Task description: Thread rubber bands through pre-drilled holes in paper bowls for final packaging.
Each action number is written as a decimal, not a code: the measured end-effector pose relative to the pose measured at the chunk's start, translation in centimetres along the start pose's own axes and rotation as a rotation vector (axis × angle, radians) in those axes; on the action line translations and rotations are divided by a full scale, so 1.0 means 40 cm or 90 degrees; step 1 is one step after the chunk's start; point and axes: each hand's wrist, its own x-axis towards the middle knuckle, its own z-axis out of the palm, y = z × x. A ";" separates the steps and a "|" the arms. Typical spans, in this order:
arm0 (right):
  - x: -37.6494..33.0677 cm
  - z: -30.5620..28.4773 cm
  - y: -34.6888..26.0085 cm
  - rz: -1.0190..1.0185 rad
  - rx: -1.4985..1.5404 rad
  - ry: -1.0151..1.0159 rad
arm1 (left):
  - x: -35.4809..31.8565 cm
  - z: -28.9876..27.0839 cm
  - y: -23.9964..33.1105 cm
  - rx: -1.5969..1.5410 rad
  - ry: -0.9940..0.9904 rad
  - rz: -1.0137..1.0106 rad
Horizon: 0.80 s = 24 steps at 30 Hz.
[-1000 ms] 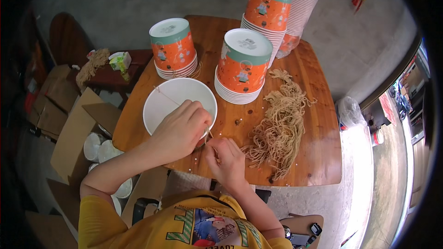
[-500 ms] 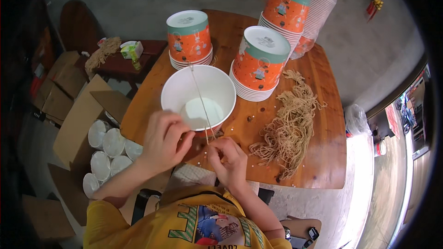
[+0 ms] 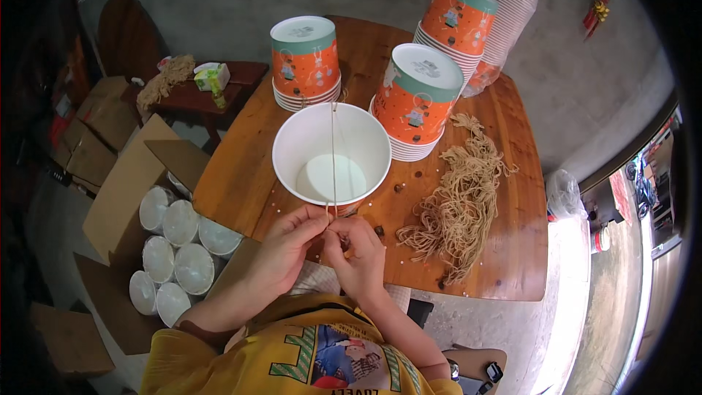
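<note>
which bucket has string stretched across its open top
The bucket directly in front of the left hand and right hand: string crosses its upturned white mouth. The three orange-and-green stacks farther back stand upside down, bottoms showing.

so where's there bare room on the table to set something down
Bare table shows left of the open tub, plus a strip right of the tangled string. It's crowded where the left hand and right hand hold a cord at the tub's near side, and between the tub and the front orange stack.
</note>
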 end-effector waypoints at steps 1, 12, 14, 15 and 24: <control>-0.003 0.005 -0.001 0.016 -0.008 -0.006 | 0.001 0.011 0.004 0.000 0.000 0.001; 0.028 -0.016 -0.002 -0.224 -0.227 -0.052 | 0.030 0.011 0.014 -0.025 0.113 0.038; 0.040 -0.022 -0.009 -0.283 -0.279 -0.054 | 0.033 0.014 0.017 -0.008 0.114 0.044; 0.041 -0.024 -0.006 -0.284 -0.278 -0.053 | 0.033 0.016 0.019 0.008 0.115 0.049; 0.109 -0.093 0.016 -0.293 -0.431 -0.024 | 0.051 -0.039 0.026 0.252 0.120 0.086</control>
